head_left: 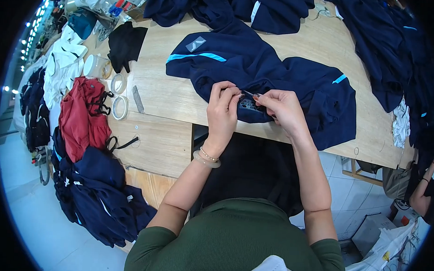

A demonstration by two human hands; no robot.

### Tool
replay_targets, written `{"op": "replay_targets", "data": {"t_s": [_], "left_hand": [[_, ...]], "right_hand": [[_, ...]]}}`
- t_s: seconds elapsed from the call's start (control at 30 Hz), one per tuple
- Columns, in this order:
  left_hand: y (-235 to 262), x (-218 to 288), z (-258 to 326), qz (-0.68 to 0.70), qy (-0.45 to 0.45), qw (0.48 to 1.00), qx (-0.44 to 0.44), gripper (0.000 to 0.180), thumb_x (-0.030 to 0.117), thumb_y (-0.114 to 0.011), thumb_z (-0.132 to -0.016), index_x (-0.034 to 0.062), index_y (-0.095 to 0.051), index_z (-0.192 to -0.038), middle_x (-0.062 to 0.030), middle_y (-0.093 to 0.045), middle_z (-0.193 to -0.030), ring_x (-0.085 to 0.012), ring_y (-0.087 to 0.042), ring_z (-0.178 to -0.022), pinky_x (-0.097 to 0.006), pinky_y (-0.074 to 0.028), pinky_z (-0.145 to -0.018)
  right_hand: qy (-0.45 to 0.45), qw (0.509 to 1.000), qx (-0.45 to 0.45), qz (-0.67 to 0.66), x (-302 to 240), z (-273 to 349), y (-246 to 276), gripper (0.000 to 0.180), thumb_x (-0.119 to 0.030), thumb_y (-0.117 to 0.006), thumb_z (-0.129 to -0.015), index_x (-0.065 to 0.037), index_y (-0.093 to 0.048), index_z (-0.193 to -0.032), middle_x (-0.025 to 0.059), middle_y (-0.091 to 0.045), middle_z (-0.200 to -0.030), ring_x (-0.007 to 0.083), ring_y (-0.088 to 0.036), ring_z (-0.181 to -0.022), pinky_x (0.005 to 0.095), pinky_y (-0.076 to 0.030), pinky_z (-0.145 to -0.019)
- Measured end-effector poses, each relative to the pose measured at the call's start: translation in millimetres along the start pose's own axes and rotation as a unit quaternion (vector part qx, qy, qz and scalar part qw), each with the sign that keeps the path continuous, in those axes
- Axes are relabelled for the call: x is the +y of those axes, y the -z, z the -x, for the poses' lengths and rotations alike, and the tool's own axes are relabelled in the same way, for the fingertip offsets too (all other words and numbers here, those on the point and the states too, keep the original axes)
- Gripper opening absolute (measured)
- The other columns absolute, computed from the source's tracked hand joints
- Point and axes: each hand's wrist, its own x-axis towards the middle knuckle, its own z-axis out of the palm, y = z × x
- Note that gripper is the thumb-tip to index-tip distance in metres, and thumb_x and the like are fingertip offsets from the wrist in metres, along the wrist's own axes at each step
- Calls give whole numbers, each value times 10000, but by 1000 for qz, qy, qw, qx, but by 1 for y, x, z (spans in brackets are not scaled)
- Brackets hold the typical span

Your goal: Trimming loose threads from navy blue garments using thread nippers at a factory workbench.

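Observation:
A navy jacket [248, 50] with light blue stripes and a grey patch lies spread on the wooden table in front of me. My left hand [223, 104] is closed at its neck edge, fingertips pinched on the navy cloth. From the other side, my right hand [282, 109] pinches a small, thin, shiny tool [249, 93] whose tip points at my left fingertips. The tool's exact kind is too small to make out. Just below the fingertips shows a printed neck label [248, 104] inside the jacket. Parts of the cloth are hidden under my fingers.
More navy garments [274, 13] are heaped at the back and right. On the left lie red garments [84, 116], tape rolls [119, 107], a grey strip [138, 99] and black cloth [126, 46]. Navy clothes [100, 193] hang over the left edge. Another person's arm [421, 195] shows at far right.

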Motion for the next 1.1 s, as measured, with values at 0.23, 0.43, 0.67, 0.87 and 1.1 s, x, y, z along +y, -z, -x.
{"op": "replay_targets", "data": {"t_s": [0.23, 0.43, 0.67, 0.87, 1.1], "left_hand": [[1, 1, 1, 4, 6, 1000, -6, 80, -77, -608, -818, -37, -611, -886, -114, -558, -970, -236, -607, -810, -300, -514, -670], [1, -1, 2, 22, 13, 1000, -14, 86, -87, -598, -823, -47, -607, -899, -117, -559, -999, -230, -624, -821, -292, -532, -699], [1, -1, 2, 16, 2, 1000, -16, 91, -89, -593, -825, -52, -606, -907, -124, -559, -1008, -229, -635, -818, -295, -537, -704], [3, -2, 3, 12, 3, 1000, -19, 96, -89, -591, -825, -47, -609, -909, -121, -560, -1010, -231, -634, -829, -296, -535, -708], [1, -3, 4, 13, 3, 1000, -18, 90, -81, -600, -823, -48, -610, -906, -122, -559, -1009, -238, -624, -838, -301, -525, -703]], "right_hand": [[6, 1000, -2, -14, 3, -4, -3, 185, -181, -681, -829, -9, -697, -763, -24, -528, -568, 24, -389, -496, 201, -259, -452], [-6, 1000, -5, -3, 3, -2, -2, 190, -210, -671, -850, -49, -687, -749, -62, -447, -538, 8, -326, -462, 200, -180, -410], [-3, 1000, -6, -25, 3, -7, -6, 207, -224, -671, -849, -52, -682, -737, -65, -444, -527, 9, -305, -432, 205, -171, -404], [-33, 998, -22, -49, 1, -2, 0, 220, -234, -662, -856, -51, -676, -734, -76, -422, -515, 4, -282, -428, 207, -161, -403], [-36, 998, -23, -43, 2, -6, -3, 220, -228, -647, -868, -50, -670, -741, -78, -412, -510, 9, -265, -425, 211, -159, -408]]}}
